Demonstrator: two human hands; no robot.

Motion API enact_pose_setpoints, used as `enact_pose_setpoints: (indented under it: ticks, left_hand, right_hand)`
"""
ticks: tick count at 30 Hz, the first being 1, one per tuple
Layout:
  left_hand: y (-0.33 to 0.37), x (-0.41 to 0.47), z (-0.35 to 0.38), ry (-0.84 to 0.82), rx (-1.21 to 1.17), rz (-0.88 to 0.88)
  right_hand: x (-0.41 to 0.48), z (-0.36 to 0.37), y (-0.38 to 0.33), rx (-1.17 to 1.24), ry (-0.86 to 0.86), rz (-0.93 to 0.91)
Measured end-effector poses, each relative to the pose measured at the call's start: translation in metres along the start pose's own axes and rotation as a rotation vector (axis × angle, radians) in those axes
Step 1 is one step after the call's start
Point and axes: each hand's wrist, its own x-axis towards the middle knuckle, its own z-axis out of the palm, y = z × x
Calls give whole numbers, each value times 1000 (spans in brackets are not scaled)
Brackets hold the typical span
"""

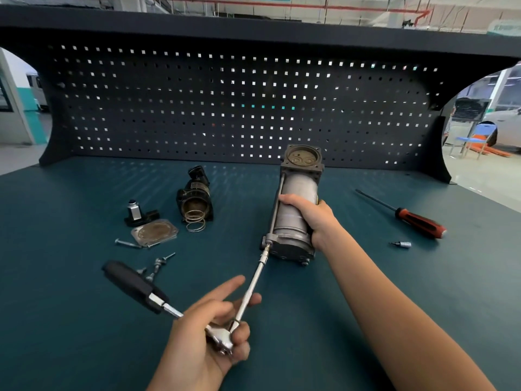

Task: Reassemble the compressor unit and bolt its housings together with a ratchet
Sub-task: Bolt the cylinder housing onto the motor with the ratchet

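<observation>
The grey compressor cylinder (296, 210) lies lengthwise on the teal bench, its open square end pointing at the pegboard. My right hand (313, 215) grips it around the middle. My left hand (214, 331) holds the head of the ratchet (220, 338), index finger stretched out. The black ratchet handle (132, 286) sticks out to the left. A long extension bar (255, 280) runs from the ratchet head up to a bolt (267, 244) at the cylinder's near left corner.
To the left lie a black housing with a spring (195, 203), a valve block (138, 214), a flat cover plate (154, 232) and loose screws (158, 265). A red-handled screwdriver (414, 218) and a small bit socket (401, 244) lie right. The pegboard (239, 108) closes the back.
</observation>
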Motion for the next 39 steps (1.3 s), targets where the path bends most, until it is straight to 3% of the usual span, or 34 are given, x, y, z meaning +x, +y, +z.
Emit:
enact_pose_setpoints:
  ticks: [5, 11, 24, 33, 35, 37, 39]
  left_hand:
    - [-1, -1, 1, -17, -397, -201]
    - [-3, -1, 4, -39, -298, -105]
    - [-5, -2, 12, -209, 589, 238]
    - [-3, -2, 11, -257, 1612, 514]
    - [3, -1, 7, -250, 1722, 537]
    - [14, 1, 6, -218, 1607, 533]
    - [19, 3, 3, -169, 1183, 401]
  right_hand:
    - [1, -2, -1, -2, -43, 29]
    - [4, -3, -1, -7, -67, 33]
    - [8, -21, 0, 154, -103, 46]
    - [6, -16, 0, 116, -65, 25]
    - [7, -16, 0, 124, -67, 32]
    - [7, -16, 0, 134, -69, 34]
    - [7, -15, 0, 136, -71, 32]
